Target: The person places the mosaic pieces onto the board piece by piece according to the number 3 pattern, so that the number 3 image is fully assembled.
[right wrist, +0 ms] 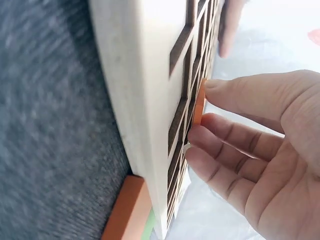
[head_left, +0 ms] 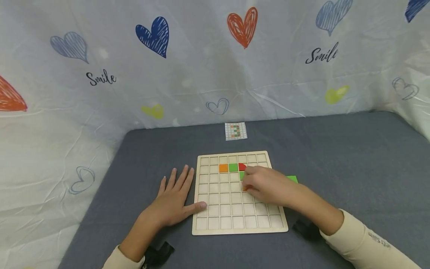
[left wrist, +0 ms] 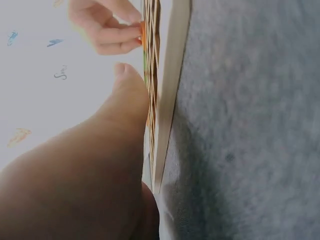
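Note:
My right hand (head_left: 265, 185) is over the right half of a wooden grid board (head_left: 240, 230). Its thumb and fingers pinch an orange square tile (right wrist: 200, 104) at the board's cells. Above that tile on the board sit an orange tile (head_left: 223, 168), a green tile (head_left: 233, 167) and a red piece (head_left: 242, 167) in one row. Below the red piece, another green tile (head_left: 242, 175) is partly covered by the hand. My left hand (head_left: 173, 203) lies flat with fingers spread on the cloth left of the board, its thumb on the board's left edge.
A small card (head_left: 236, 131) with a coloured grid pattern lies behind the board. Beyond the board's right side are a green piece (head_left: 293, 179), partly behind my right wrist, and an orange block (right wrist: 127, 210). Grey cloth (head_left: 161, 149) covers the table; a printed curtain (head_left: 188, 74) hangs behind.

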### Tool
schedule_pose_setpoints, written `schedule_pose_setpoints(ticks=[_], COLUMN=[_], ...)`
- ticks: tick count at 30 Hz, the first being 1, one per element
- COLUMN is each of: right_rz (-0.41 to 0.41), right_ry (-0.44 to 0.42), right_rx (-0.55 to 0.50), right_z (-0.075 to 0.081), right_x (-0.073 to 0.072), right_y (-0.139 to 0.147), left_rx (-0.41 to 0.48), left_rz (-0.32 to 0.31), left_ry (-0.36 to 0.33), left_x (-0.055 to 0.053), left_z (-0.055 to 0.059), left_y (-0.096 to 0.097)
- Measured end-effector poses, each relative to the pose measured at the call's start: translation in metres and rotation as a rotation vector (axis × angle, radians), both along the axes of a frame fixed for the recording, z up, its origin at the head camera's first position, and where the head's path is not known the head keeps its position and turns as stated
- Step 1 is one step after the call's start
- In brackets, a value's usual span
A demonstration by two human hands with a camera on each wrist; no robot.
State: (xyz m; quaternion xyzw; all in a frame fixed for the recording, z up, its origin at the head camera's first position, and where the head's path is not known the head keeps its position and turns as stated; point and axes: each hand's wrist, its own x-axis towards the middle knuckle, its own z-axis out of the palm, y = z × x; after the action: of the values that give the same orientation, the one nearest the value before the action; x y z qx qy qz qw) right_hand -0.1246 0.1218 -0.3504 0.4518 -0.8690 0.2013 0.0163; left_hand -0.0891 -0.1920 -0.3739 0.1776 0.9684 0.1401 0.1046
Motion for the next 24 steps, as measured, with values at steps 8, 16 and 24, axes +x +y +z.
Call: schedule_pose_setpoints(ticks=[8,16,24], right_rz=[-0.001,-0.01,0.003], right_ry=[0.033,0.03,0.018], right_rx=[0.003,0.005,0.019], right_z=[0.002,0.005,0.004], right_x=[0.006,0.011,0.015], right_y=[0.004,0.01,0.016], left_rx=[-0.024,-0.054,-0.039], left_rz=[0.01,-0.002,-0.013], left_ry=[0.04,0.132,0.048], left_x=[-0.006,-0.004,-0.003], left_z=[-0.009,-0.001,0.001], left_y=[-0.007,-0.003,-0.003])
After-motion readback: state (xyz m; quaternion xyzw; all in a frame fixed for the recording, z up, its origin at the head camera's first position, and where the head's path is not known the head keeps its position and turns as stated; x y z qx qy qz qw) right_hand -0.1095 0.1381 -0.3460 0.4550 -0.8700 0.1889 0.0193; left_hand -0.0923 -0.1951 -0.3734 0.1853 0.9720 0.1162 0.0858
